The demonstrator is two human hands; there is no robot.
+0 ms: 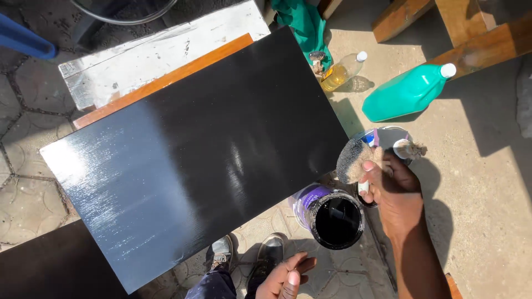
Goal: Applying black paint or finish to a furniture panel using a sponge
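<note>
Black paint fills the open tin point(336, 217) that stands on the ground just below the right hand point(394, 191), close by the person's shoes point(244, 256). Nearest of all, at the bottom edge, the left hand point(286, 275) hangs loose with its fingers half curled and nothing in its grip. It touches neither the tin nor the board and sits a little left of the tin.

The right hand is raised above the tin, closed round the pale handle of a brush point(353, 161). The thumb presses over the handle, the fingers wrap behind it, and the round, dusty grey bristle head points up and left, near the right-hand edge of the board but not touching it. A second, smaller brush point(409, 149) pokes out just past the knuckles, lying across another tin point(388, 136) that the hand partly hides; I cannot tell whether the fingers touch it.

The board point(194, 155) is large, glossy and black, with wet-looking streaks catching the sun on its left half. It rests on a table with an orange-brown wooden edge point(166, 80), and a white, scuffed plank point(160, 50) lies beyond that.

Farther off on the sandy ground lie a green jug point(407, 93) with a white cap, on its side, a clear bottle point(342, 72) of yellowish liquid, and a green cloth point(302, 25).
</note>
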